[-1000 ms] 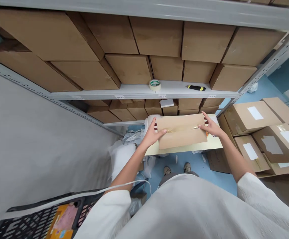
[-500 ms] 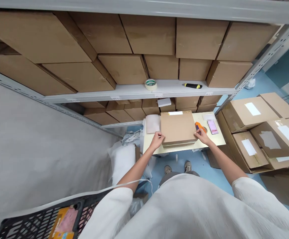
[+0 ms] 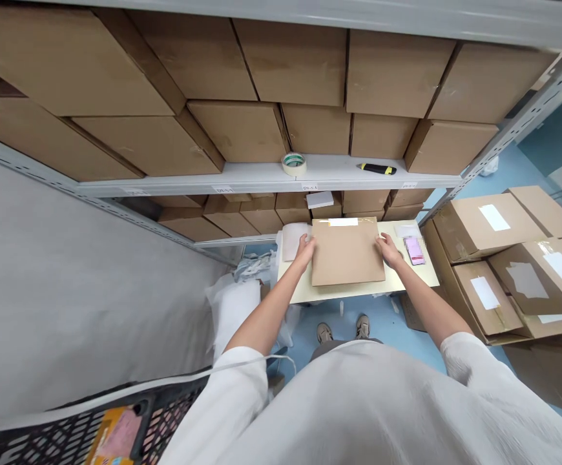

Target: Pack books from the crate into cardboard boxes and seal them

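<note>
A flat brown cardboard box (image 3: 346,258), with a white label (image 3: 343,222) near its far edge, is over a pale yellow table. My left hand (image 3: 305,250) grips its left side, fingers along the edge. On the opposite side my right hand (image 3: 388,250) grips the right edge. The fingers beneath the box are hidden. Beyond the right hand lie a pink-screened phone (image 3: 413,250) and a pale sheet (image 3: 407,230). White wrapping material (image 3: 293,241) lies by the left hand.
A shelf rack holding brown boxes (image 3: 291,61) stands ahead, with a tape roll (image 3: 294,164) and a utility knife (image 3: 378,168) on its ledge. Labelled cartons (image 3: 484,294) are stacked at right. A black crate (image 3: 68,433) and a white cable (image 3: 165,381) are at lower left.
Both hands have moved from the box's near corners to farther up its sides. The box's near side no longer shows a gap. The orange tool by the right hand is now hidden.
</note>
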Action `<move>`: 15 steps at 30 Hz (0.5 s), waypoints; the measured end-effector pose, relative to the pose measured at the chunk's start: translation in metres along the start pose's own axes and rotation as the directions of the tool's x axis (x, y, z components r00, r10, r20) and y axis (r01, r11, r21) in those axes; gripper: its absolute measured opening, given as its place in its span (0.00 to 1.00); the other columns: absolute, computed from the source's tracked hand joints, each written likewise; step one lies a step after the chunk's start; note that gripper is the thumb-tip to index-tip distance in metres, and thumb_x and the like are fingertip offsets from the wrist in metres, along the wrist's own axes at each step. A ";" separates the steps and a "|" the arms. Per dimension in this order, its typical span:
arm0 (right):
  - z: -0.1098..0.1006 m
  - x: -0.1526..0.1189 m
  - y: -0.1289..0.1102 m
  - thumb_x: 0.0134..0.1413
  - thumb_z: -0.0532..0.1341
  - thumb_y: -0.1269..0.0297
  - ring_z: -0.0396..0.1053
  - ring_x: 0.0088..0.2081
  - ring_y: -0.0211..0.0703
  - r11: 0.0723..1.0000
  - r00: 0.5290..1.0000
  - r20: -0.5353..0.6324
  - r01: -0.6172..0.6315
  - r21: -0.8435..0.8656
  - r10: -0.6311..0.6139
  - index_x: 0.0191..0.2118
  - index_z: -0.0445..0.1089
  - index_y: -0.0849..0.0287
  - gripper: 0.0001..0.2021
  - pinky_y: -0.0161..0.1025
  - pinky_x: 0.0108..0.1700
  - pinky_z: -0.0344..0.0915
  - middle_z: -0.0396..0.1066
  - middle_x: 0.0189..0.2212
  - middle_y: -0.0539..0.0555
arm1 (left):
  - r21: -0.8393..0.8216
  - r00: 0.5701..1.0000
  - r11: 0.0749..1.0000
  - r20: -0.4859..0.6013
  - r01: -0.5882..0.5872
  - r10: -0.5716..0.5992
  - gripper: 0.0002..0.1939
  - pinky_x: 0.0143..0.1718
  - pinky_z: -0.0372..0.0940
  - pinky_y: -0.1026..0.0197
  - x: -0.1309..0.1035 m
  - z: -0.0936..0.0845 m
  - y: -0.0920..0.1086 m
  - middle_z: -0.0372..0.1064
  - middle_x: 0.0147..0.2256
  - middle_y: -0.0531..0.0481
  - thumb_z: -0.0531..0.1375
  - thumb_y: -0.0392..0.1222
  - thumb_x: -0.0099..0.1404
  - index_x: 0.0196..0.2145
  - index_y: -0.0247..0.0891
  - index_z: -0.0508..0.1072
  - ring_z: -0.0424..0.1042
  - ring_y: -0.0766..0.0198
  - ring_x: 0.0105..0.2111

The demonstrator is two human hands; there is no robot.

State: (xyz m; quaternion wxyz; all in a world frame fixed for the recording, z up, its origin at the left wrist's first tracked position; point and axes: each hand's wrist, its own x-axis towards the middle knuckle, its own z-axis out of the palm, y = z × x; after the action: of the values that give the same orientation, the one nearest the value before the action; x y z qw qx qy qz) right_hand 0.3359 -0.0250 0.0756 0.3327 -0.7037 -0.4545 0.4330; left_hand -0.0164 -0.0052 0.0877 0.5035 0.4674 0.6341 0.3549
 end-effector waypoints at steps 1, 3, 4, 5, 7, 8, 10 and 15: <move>-0.002 -0.004 -0.004 0.63 0.54 0.31 0.75 0.59 0.53 1.000 1.000 -0.011 -0.010 0.026 0.010 0.74 0.58 0.47 0.41 0.52 0.61 0.73 0.74 0.62 0.60 | -0.033 1.000 0.999 -0.013 0.005 -0.006 0.34 0.56 0.73 0.49 -0.002 -0.004 0.003 0.72 0.62 0.34 0.51 0.63 0.79 0.73 0.42 0.55 0.77 0.51 0.57; -0.008 -0.010 -0.015 0.65 0.47 0.28 0.75 0.59 0.52 0.998 1.000 -0.007 0.029 0.059 -0.028 0.75 0.57 0.47 0.42 0.48 0.58 0.75 0.72 0.64 0.60 | -0.115 0.998 0.993 -0.041 0.037 -0.042 0.34 0.54 0.74 0.51 -0.005 -0.012 0.013 0.73 0.60 0.36 0.48 0.66 0.80 0.71 0.43 0.59 0.78 0.53 0.56; -0.011 -0.013 -0.020 0.66 0.43 0.27 0.75 0.59 0.51 0.996 0.999 -0.001 0.054 0.072 -0.054 0.75 0.57 0.47 0.43 0.47 0.57 0.76 0.71 0.64 0.60 | -0.148 0.997 0.988 -0.055 0.039 -0.047 0.34 0.53 0.75 0.51 -0.006 -0.016 0.018 0.75 0.58 0.37 0.47 0.67 0.80 0.70 0.42 0.61 0.78 0.53 0.54; -0.013 -0.016 -0.025 0.66 0.40 0.26 0.75 0.59 0.51 0.994 0.997 -0.001 0.072 0.085 -0.072 0.75 0.58 0.47 0.43 0.45 0.55 0.77 0.70 0.64 0.60 | -0.175 0.996 0.984 -0.069 0.042 -0.055 0.34 0.52 0.75 0.52 -0.007 -0.018 0.023 0.76 0.55 0.38 0.46 0.68 0.80 0.68 0.42 0.63 0.78 0.53 0.53; -0.016 -0.020 -0.032 0.66 0.37 0.26 0.75 0.59 0.51 0.991 0.998 -0.012 0.061 0.120 -0.060 0.74 0.60 0.46 0.43 0.45 0.55 0.77 0.70 0.63 0.59 | -0.209 0.993 0.976 -0.089 0.061 -0.082 0.34 0.50 0.75 0.53 -0.008 -0.022 0.029 0.77 0.50 0.40 0.45 0.70 0.79 0.65 0.43 0.67 0.78 0.53 0.51; -0.017 -0.022 -0.033 0.67 0.37 0.26 0.75 0.58 0.51 0.989 0.999 -0.016 0.031 0.143 -0.029 0.73 0.61 0.46 0.43 0.46 0.54 0.77 0.71 0.62 0.59 | -0.211 0.991 0.975 -0.091 0.075 -0.096 0.35 0.49 0.76 0.53 -0.010 -0.022 0.029 0.77 0.48 0.41 0.45 0.71 0.79 0.64 0.43 0.68 0.78 0.53 0.50; -0.016 -0.027 -0.031 0.67 0.36 0.28 0.76 0.57 0.51 0.982 0.999 -0.006 -0.040 0.182 0.041 0.72 0.63 0.46 0.42 0.48 0.54 0.78 0.73 0.60 0.60 | -0.189 0.989 0.976 -0.079 0.106 -0.123 0.35 0.47 0.75 0.53 -0.015 -0.022 0.024 0.77 0.47 0.41 0.45 0.73 0.78 0.62 0.43 0.69 0.78 0.53 0.50; -0.019 -0.036 -0.009 0.69 0.35 0.29 0.79 0.51 0.53 0.995 0.994 0.087 -0.075 0.062 0.069 0.67 0.69 0.46 0.41 0.49 0.49 0.78 0.78 0.52 0.61 | -0.031 0.986 0.985 0.002 0.167 -0.167 0.34 0.48 0.74 0.52 -0.031 -0.022 -0.003 0.76 0.54 0.39 0.48 0.73 0.76 0.60 0.45 0.69 0.79 0.52 0.51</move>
State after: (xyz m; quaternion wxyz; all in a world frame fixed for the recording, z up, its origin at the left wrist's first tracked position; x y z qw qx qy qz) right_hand 0.3426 -0.0568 0.1018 0.3200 -0.6895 -0.4282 0.4887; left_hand -0.0368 -0.0352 0.1002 0.5383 0.4046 0.6658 0.3213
